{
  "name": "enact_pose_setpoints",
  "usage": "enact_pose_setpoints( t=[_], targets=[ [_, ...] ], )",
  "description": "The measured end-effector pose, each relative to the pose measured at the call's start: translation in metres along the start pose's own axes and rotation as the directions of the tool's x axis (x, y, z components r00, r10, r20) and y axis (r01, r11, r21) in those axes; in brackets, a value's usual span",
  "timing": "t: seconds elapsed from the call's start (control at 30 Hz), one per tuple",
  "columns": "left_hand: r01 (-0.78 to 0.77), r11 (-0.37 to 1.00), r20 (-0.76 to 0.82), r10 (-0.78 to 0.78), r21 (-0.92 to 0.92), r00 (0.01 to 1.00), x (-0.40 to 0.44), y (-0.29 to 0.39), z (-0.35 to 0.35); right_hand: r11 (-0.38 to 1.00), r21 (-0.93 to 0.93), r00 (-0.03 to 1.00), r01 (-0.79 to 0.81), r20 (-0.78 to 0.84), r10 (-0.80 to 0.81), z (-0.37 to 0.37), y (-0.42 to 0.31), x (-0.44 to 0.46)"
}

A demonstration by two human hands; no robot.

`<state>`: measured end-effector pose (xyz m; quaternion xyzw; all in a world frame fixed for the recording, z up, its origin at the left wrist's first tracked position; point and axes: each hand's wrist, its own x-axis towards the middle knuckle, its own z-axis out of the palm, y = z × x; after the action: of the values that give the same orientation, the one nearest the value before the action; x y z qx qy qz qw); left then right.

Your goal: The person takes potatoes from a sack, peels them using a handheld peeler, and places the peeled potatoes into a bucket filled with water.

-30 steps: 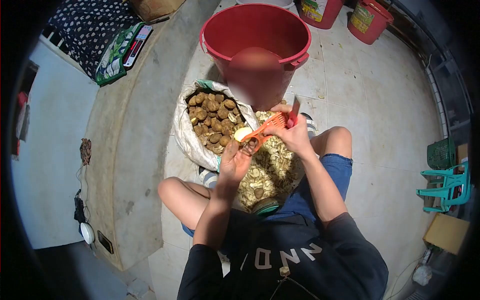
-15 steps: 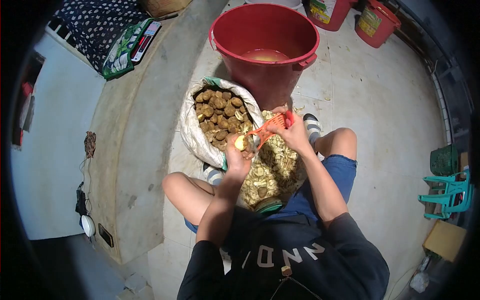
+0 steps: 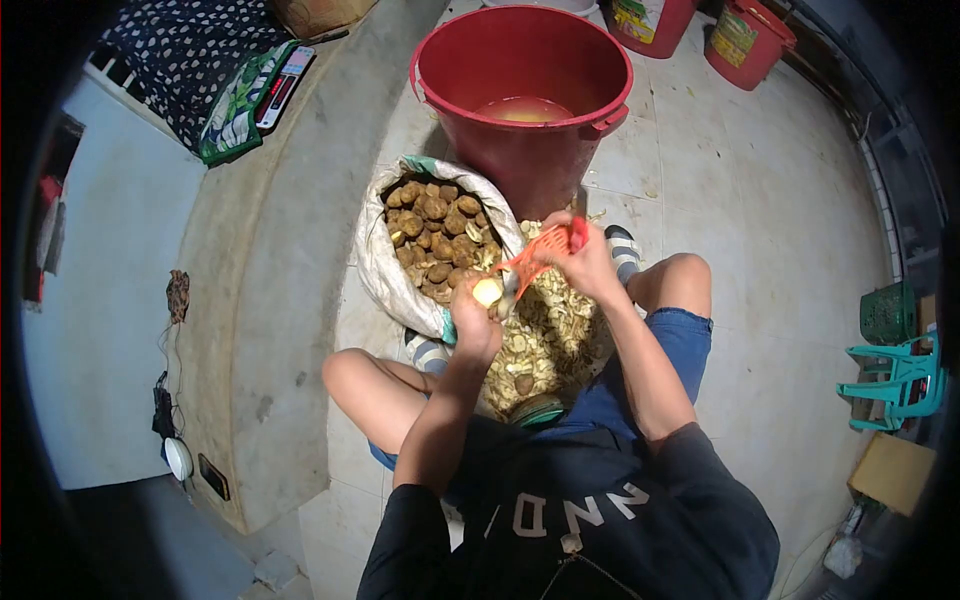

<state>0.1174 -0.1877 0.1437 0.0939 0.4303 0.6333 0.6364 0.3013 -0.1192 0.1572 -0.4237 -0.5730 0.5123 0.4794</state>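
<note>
My left hand (image 3: 474,318) grips a potato-like tuber (image 3: 487,292) whose pale yellow peeled face is turned up. My right hand (image 3: 586,258) is closed around an orange peeler (image 3: 543,249) with a slotted body. The peeler's working end is at the right side of the tuber; motion blurs the contact there. Just beyond my left hand stands a white woven sack (image 3: 375,245), its mouth rolled back, full of brown unpeeled tubers (image 3: 436,208). Beneath both hands, a heap of pale peelings (image 3: 545,345) covers the floor between my legs.
A large red bucket (image 3: 535,165) with some liquid inside stands behind the sack. Smaller red buckets (image 3: 745,45) are at the back right. To the left runs a concrete ledge (image 3: 285,230) with a digital scale (image 3: 284,88). A turquoise plastic stool (image 3: 895,385) sits far right.
The tuber has turned in my left hand, so more of its peeled face shows. My right hand and the peeler have shifted only slightly. The whole view has moved a little.
</note>
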Motion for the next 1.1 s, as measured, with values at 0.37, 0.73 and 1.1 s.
enact_pose_setpoints(
  t=[0.37, 0.73, 1.1],
  targets=[
    [0.164, 0.98, -0.083, -0.173, -0.11, 0.981, 0.003, -0.01, -0.016, 0.987, 0.16, 0.999, -0.023, -0.032, 0.028, 0.002, 0.008, 0.002],
    [-0.065, 0.996, 0.097, 0.058, 0.068, 0.994, -0.001, -0.009, -0.015, 0.993, -0.044, 0.994, 0.111, 0.027, -0.11, 0.011, -0.011, -0.01],
    [0.153, 0.892, 0.05, -0.146, -0.426, 0.988, 0.028, 0.016, -0.009, 0.999, 0.043, 0.999, 0.0, -0.054, 0.003, -0.007, 0.024, 0.005]
  ],
)
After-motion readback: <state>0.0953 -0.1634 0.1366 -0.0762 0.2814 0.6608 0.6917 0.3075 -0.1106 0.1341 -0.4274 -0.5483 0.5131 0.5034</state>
